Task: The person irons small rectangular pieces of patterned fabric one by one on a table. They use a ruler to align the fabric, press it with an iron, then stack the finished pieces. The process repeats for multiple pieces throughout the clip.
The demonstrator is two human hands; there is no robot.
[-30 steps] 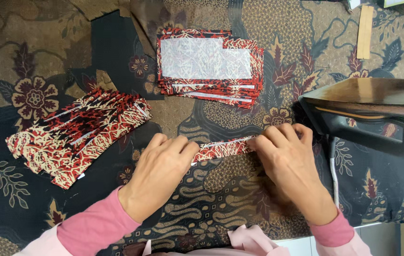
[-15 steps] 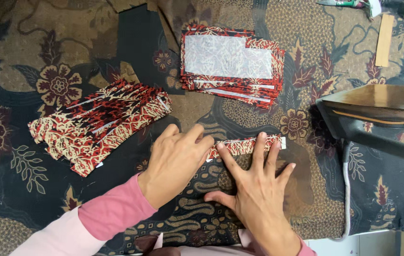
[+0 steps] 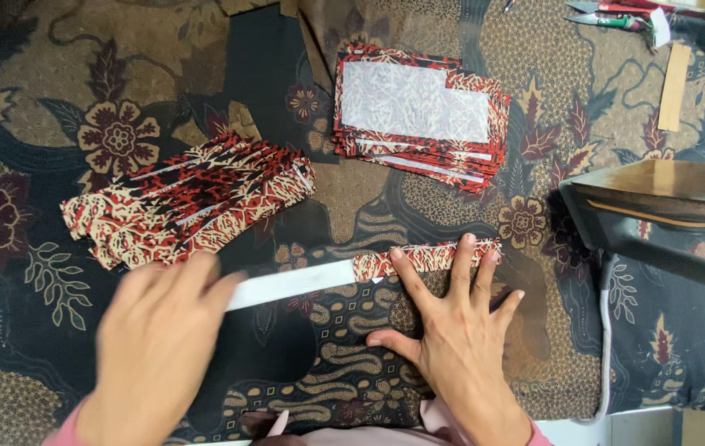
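Hands [image 3: 460, 330] on narrow folded batik strip [image 3: 431, 258], pale paper liner [image 3: 290, 284].

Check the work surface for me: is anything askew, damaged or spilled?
Nothing spilled or damaged. The folded strips on the left lie fanned and tilted, unlike the squarer stack of flat pieces. The left hand draws a white strip from the folded piece that the right hand pins down.

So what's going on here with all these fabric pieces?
A person is working on a batik-covered table. The right hand lies flat with its fingers spread on a narrow folded strip of red patterned fabric, while the blurred left hand grips a white strip sticking out of its end. A pile of folded strips and a stack of flat pieces lie beyond.
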